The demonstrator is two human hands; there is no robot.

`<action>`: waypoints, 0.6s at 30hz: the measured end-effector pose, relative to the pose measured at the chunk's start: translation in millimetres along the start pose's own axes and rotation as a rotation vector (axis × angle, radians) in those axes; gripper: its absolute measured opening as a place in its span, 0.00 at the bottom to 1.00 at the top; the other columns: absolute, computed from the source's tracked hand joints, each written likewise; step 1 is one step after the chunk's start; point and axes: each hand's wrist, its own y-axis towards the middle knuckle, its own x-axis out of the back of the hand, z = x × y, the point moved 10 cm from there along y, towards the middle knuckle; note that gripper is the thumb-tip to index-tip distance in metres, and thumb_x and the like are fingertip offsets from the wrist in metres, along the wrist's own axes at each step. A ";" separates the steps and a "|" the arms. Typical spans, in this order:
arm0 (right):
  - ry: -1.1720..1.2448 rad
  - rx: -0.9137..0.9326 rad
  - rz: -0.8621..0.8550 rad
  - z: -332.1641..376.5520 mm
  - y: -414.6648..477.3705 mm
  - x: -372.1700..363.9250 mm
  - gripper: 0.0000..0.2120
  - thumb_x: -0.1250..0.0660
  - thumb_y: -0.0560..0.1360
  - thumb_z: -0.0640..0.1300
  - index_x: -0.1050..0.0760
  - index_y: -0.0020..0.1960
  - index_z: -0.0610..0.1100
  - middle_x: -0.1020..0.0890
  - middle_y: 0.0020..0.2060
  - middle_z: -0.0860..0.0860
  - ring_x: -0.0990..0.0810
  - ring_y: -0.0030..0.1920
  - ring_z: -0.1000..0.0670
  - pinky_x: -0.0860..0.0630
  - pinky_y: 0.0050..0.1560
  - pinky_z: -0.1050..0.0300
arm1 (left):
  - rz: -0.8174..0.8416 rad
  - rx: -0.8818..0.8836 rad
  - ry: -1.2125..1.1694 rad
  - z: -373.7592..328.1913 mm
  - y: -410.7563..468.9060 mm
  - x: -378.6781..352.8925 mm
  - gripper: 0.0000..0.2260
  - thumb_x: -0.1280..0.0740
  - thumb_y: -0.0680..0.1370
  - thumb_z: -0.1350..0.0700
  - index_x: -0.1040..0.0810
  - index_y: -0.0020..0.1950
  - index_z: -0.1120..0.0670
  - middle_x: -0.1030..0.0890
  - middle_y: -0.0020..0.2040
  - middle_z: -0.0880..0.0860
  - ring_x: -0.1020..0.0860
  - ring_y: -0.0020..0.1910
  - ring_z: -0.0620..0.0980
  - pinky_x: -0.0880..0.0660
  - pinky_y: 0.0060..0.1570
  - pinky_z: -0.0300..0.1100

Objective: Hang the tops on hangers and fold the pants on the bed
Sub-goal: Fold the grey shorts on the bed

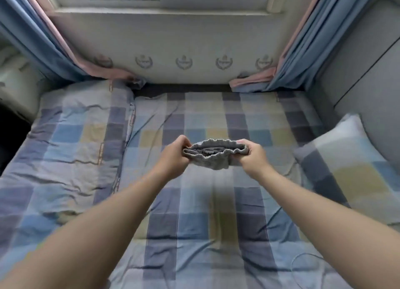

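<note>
Grey ribbed-waist pants (213, 156) held up over the checked blue bed (216, 234).
We stretch both arms forward: left hand (176, 153) and right hand (252, 154) each grip one waistband end, fingers clenched round it.

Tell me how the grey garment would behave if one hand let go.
Probably floppy: the grey garment sags between the left hand and right hand. Likely light, since two small grips hold it above the bed. Its gathered waistband suggests stretch.
</note>
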 end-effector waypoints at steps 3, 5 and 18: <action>-0.139 -0.159 0.008 -112.8 -27.6 -44.8 0.22 0.28 0.70 0.31 0.19 0.54 0.56 0.15 0.54 0.46 0.19 0.60 0.39 0.27 0.64 0.38 | 0.126 0.064 0.095 69.4 -38.5 -76.6 0.13 0.30 0.74 0.63 0.30 0.48 0.46 0.19 0.43 0.53 0.22 0.45 0.60 0.24 0.46 0.53; -0.195 -0.234 0.018 -177.1 -55.6 -72.8 0.22 0.29 0.69 0.31 0.17 0.59 0.50 0.16 0.57 0.46 0.21 0.62 0.40 0.28 0.66 0.39 | 0.216 0.144 0.118 120.5 -70.0 -126.1 0.13 0.31 0.74 0.62 0.30 0.49 0.46 0.18 0.46 0.54 0.22 0.48 0.61 0.24 0.49 0.54; -0.347 -0.630 0.475 -411.4 -284.5 -198.0 0.15 0.31 0.78 0.38 0.19 0.63 0.50 0.17 0.61 0.48 0.22 0.63 0.44 0.26 0.62 0.51 | 0.656 0.605 0.093 315.9 -307.3 -307.8 0.10 0.33 0.74 0.63 0.30 0.50 0.52 0.21 0.45 0.55 0.23 0.47 0.58 0.30 0.42 0.47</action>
